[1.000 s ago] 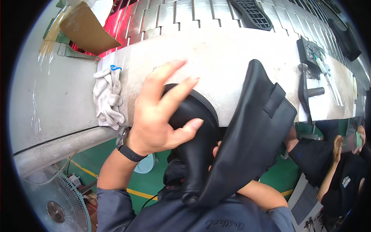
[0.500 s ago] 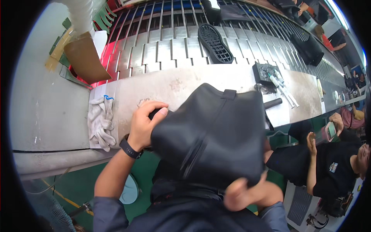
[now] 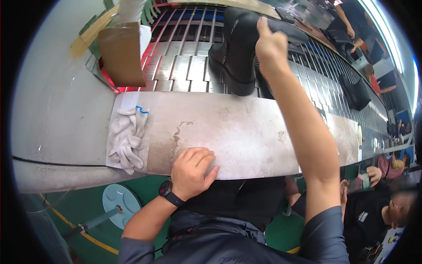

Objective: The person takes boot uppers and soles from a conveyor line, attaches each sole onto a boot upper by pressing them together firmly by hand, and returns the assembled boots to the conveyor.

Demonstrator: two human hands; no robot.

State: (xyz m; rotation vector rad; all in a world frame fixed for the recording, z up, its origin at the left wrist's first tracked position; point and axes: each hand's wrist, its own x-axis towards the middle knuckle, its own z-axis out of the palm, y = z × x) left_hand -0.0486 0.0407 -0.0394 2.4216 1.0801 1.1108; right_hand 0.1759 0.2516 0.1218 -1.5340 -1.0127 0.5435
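Note:
A black boot (image 3: 239, 53) stands on the metal slatted conveyor beyond the bench. My right arm reaches far forward, and my right hand (image 3: 273, 47) is closed at the boot's upper part, its thumb stretched up along the leather. Motion slightly blurs those fingers, and their far side is hidden. Behind the boot, more dark footwear shows in part. My left hand (image 3: 193, 169) rests on the near edge of the pale, stained bench top (image 3: 237, 132), holding nothing, its fingers loosely bent and the thumb apart.
White knitted gloves (image 3: 127, 141) lie at the bench's left end. A brown cardboard flap (image 3: 121, 55) stands at the far left. Further right along the conveyor (image 3: 176, 61) sits another black boot piece (image 3: 355, 91). A co-worker (image 3: 369, 215) is at the right, and a round stool (image 3: 118, 204) below left.
The black boot has gone from my lap to the conveyor, carried by my right hand. My left hand has let go of it and come down on the bench edge. My view has shifted.

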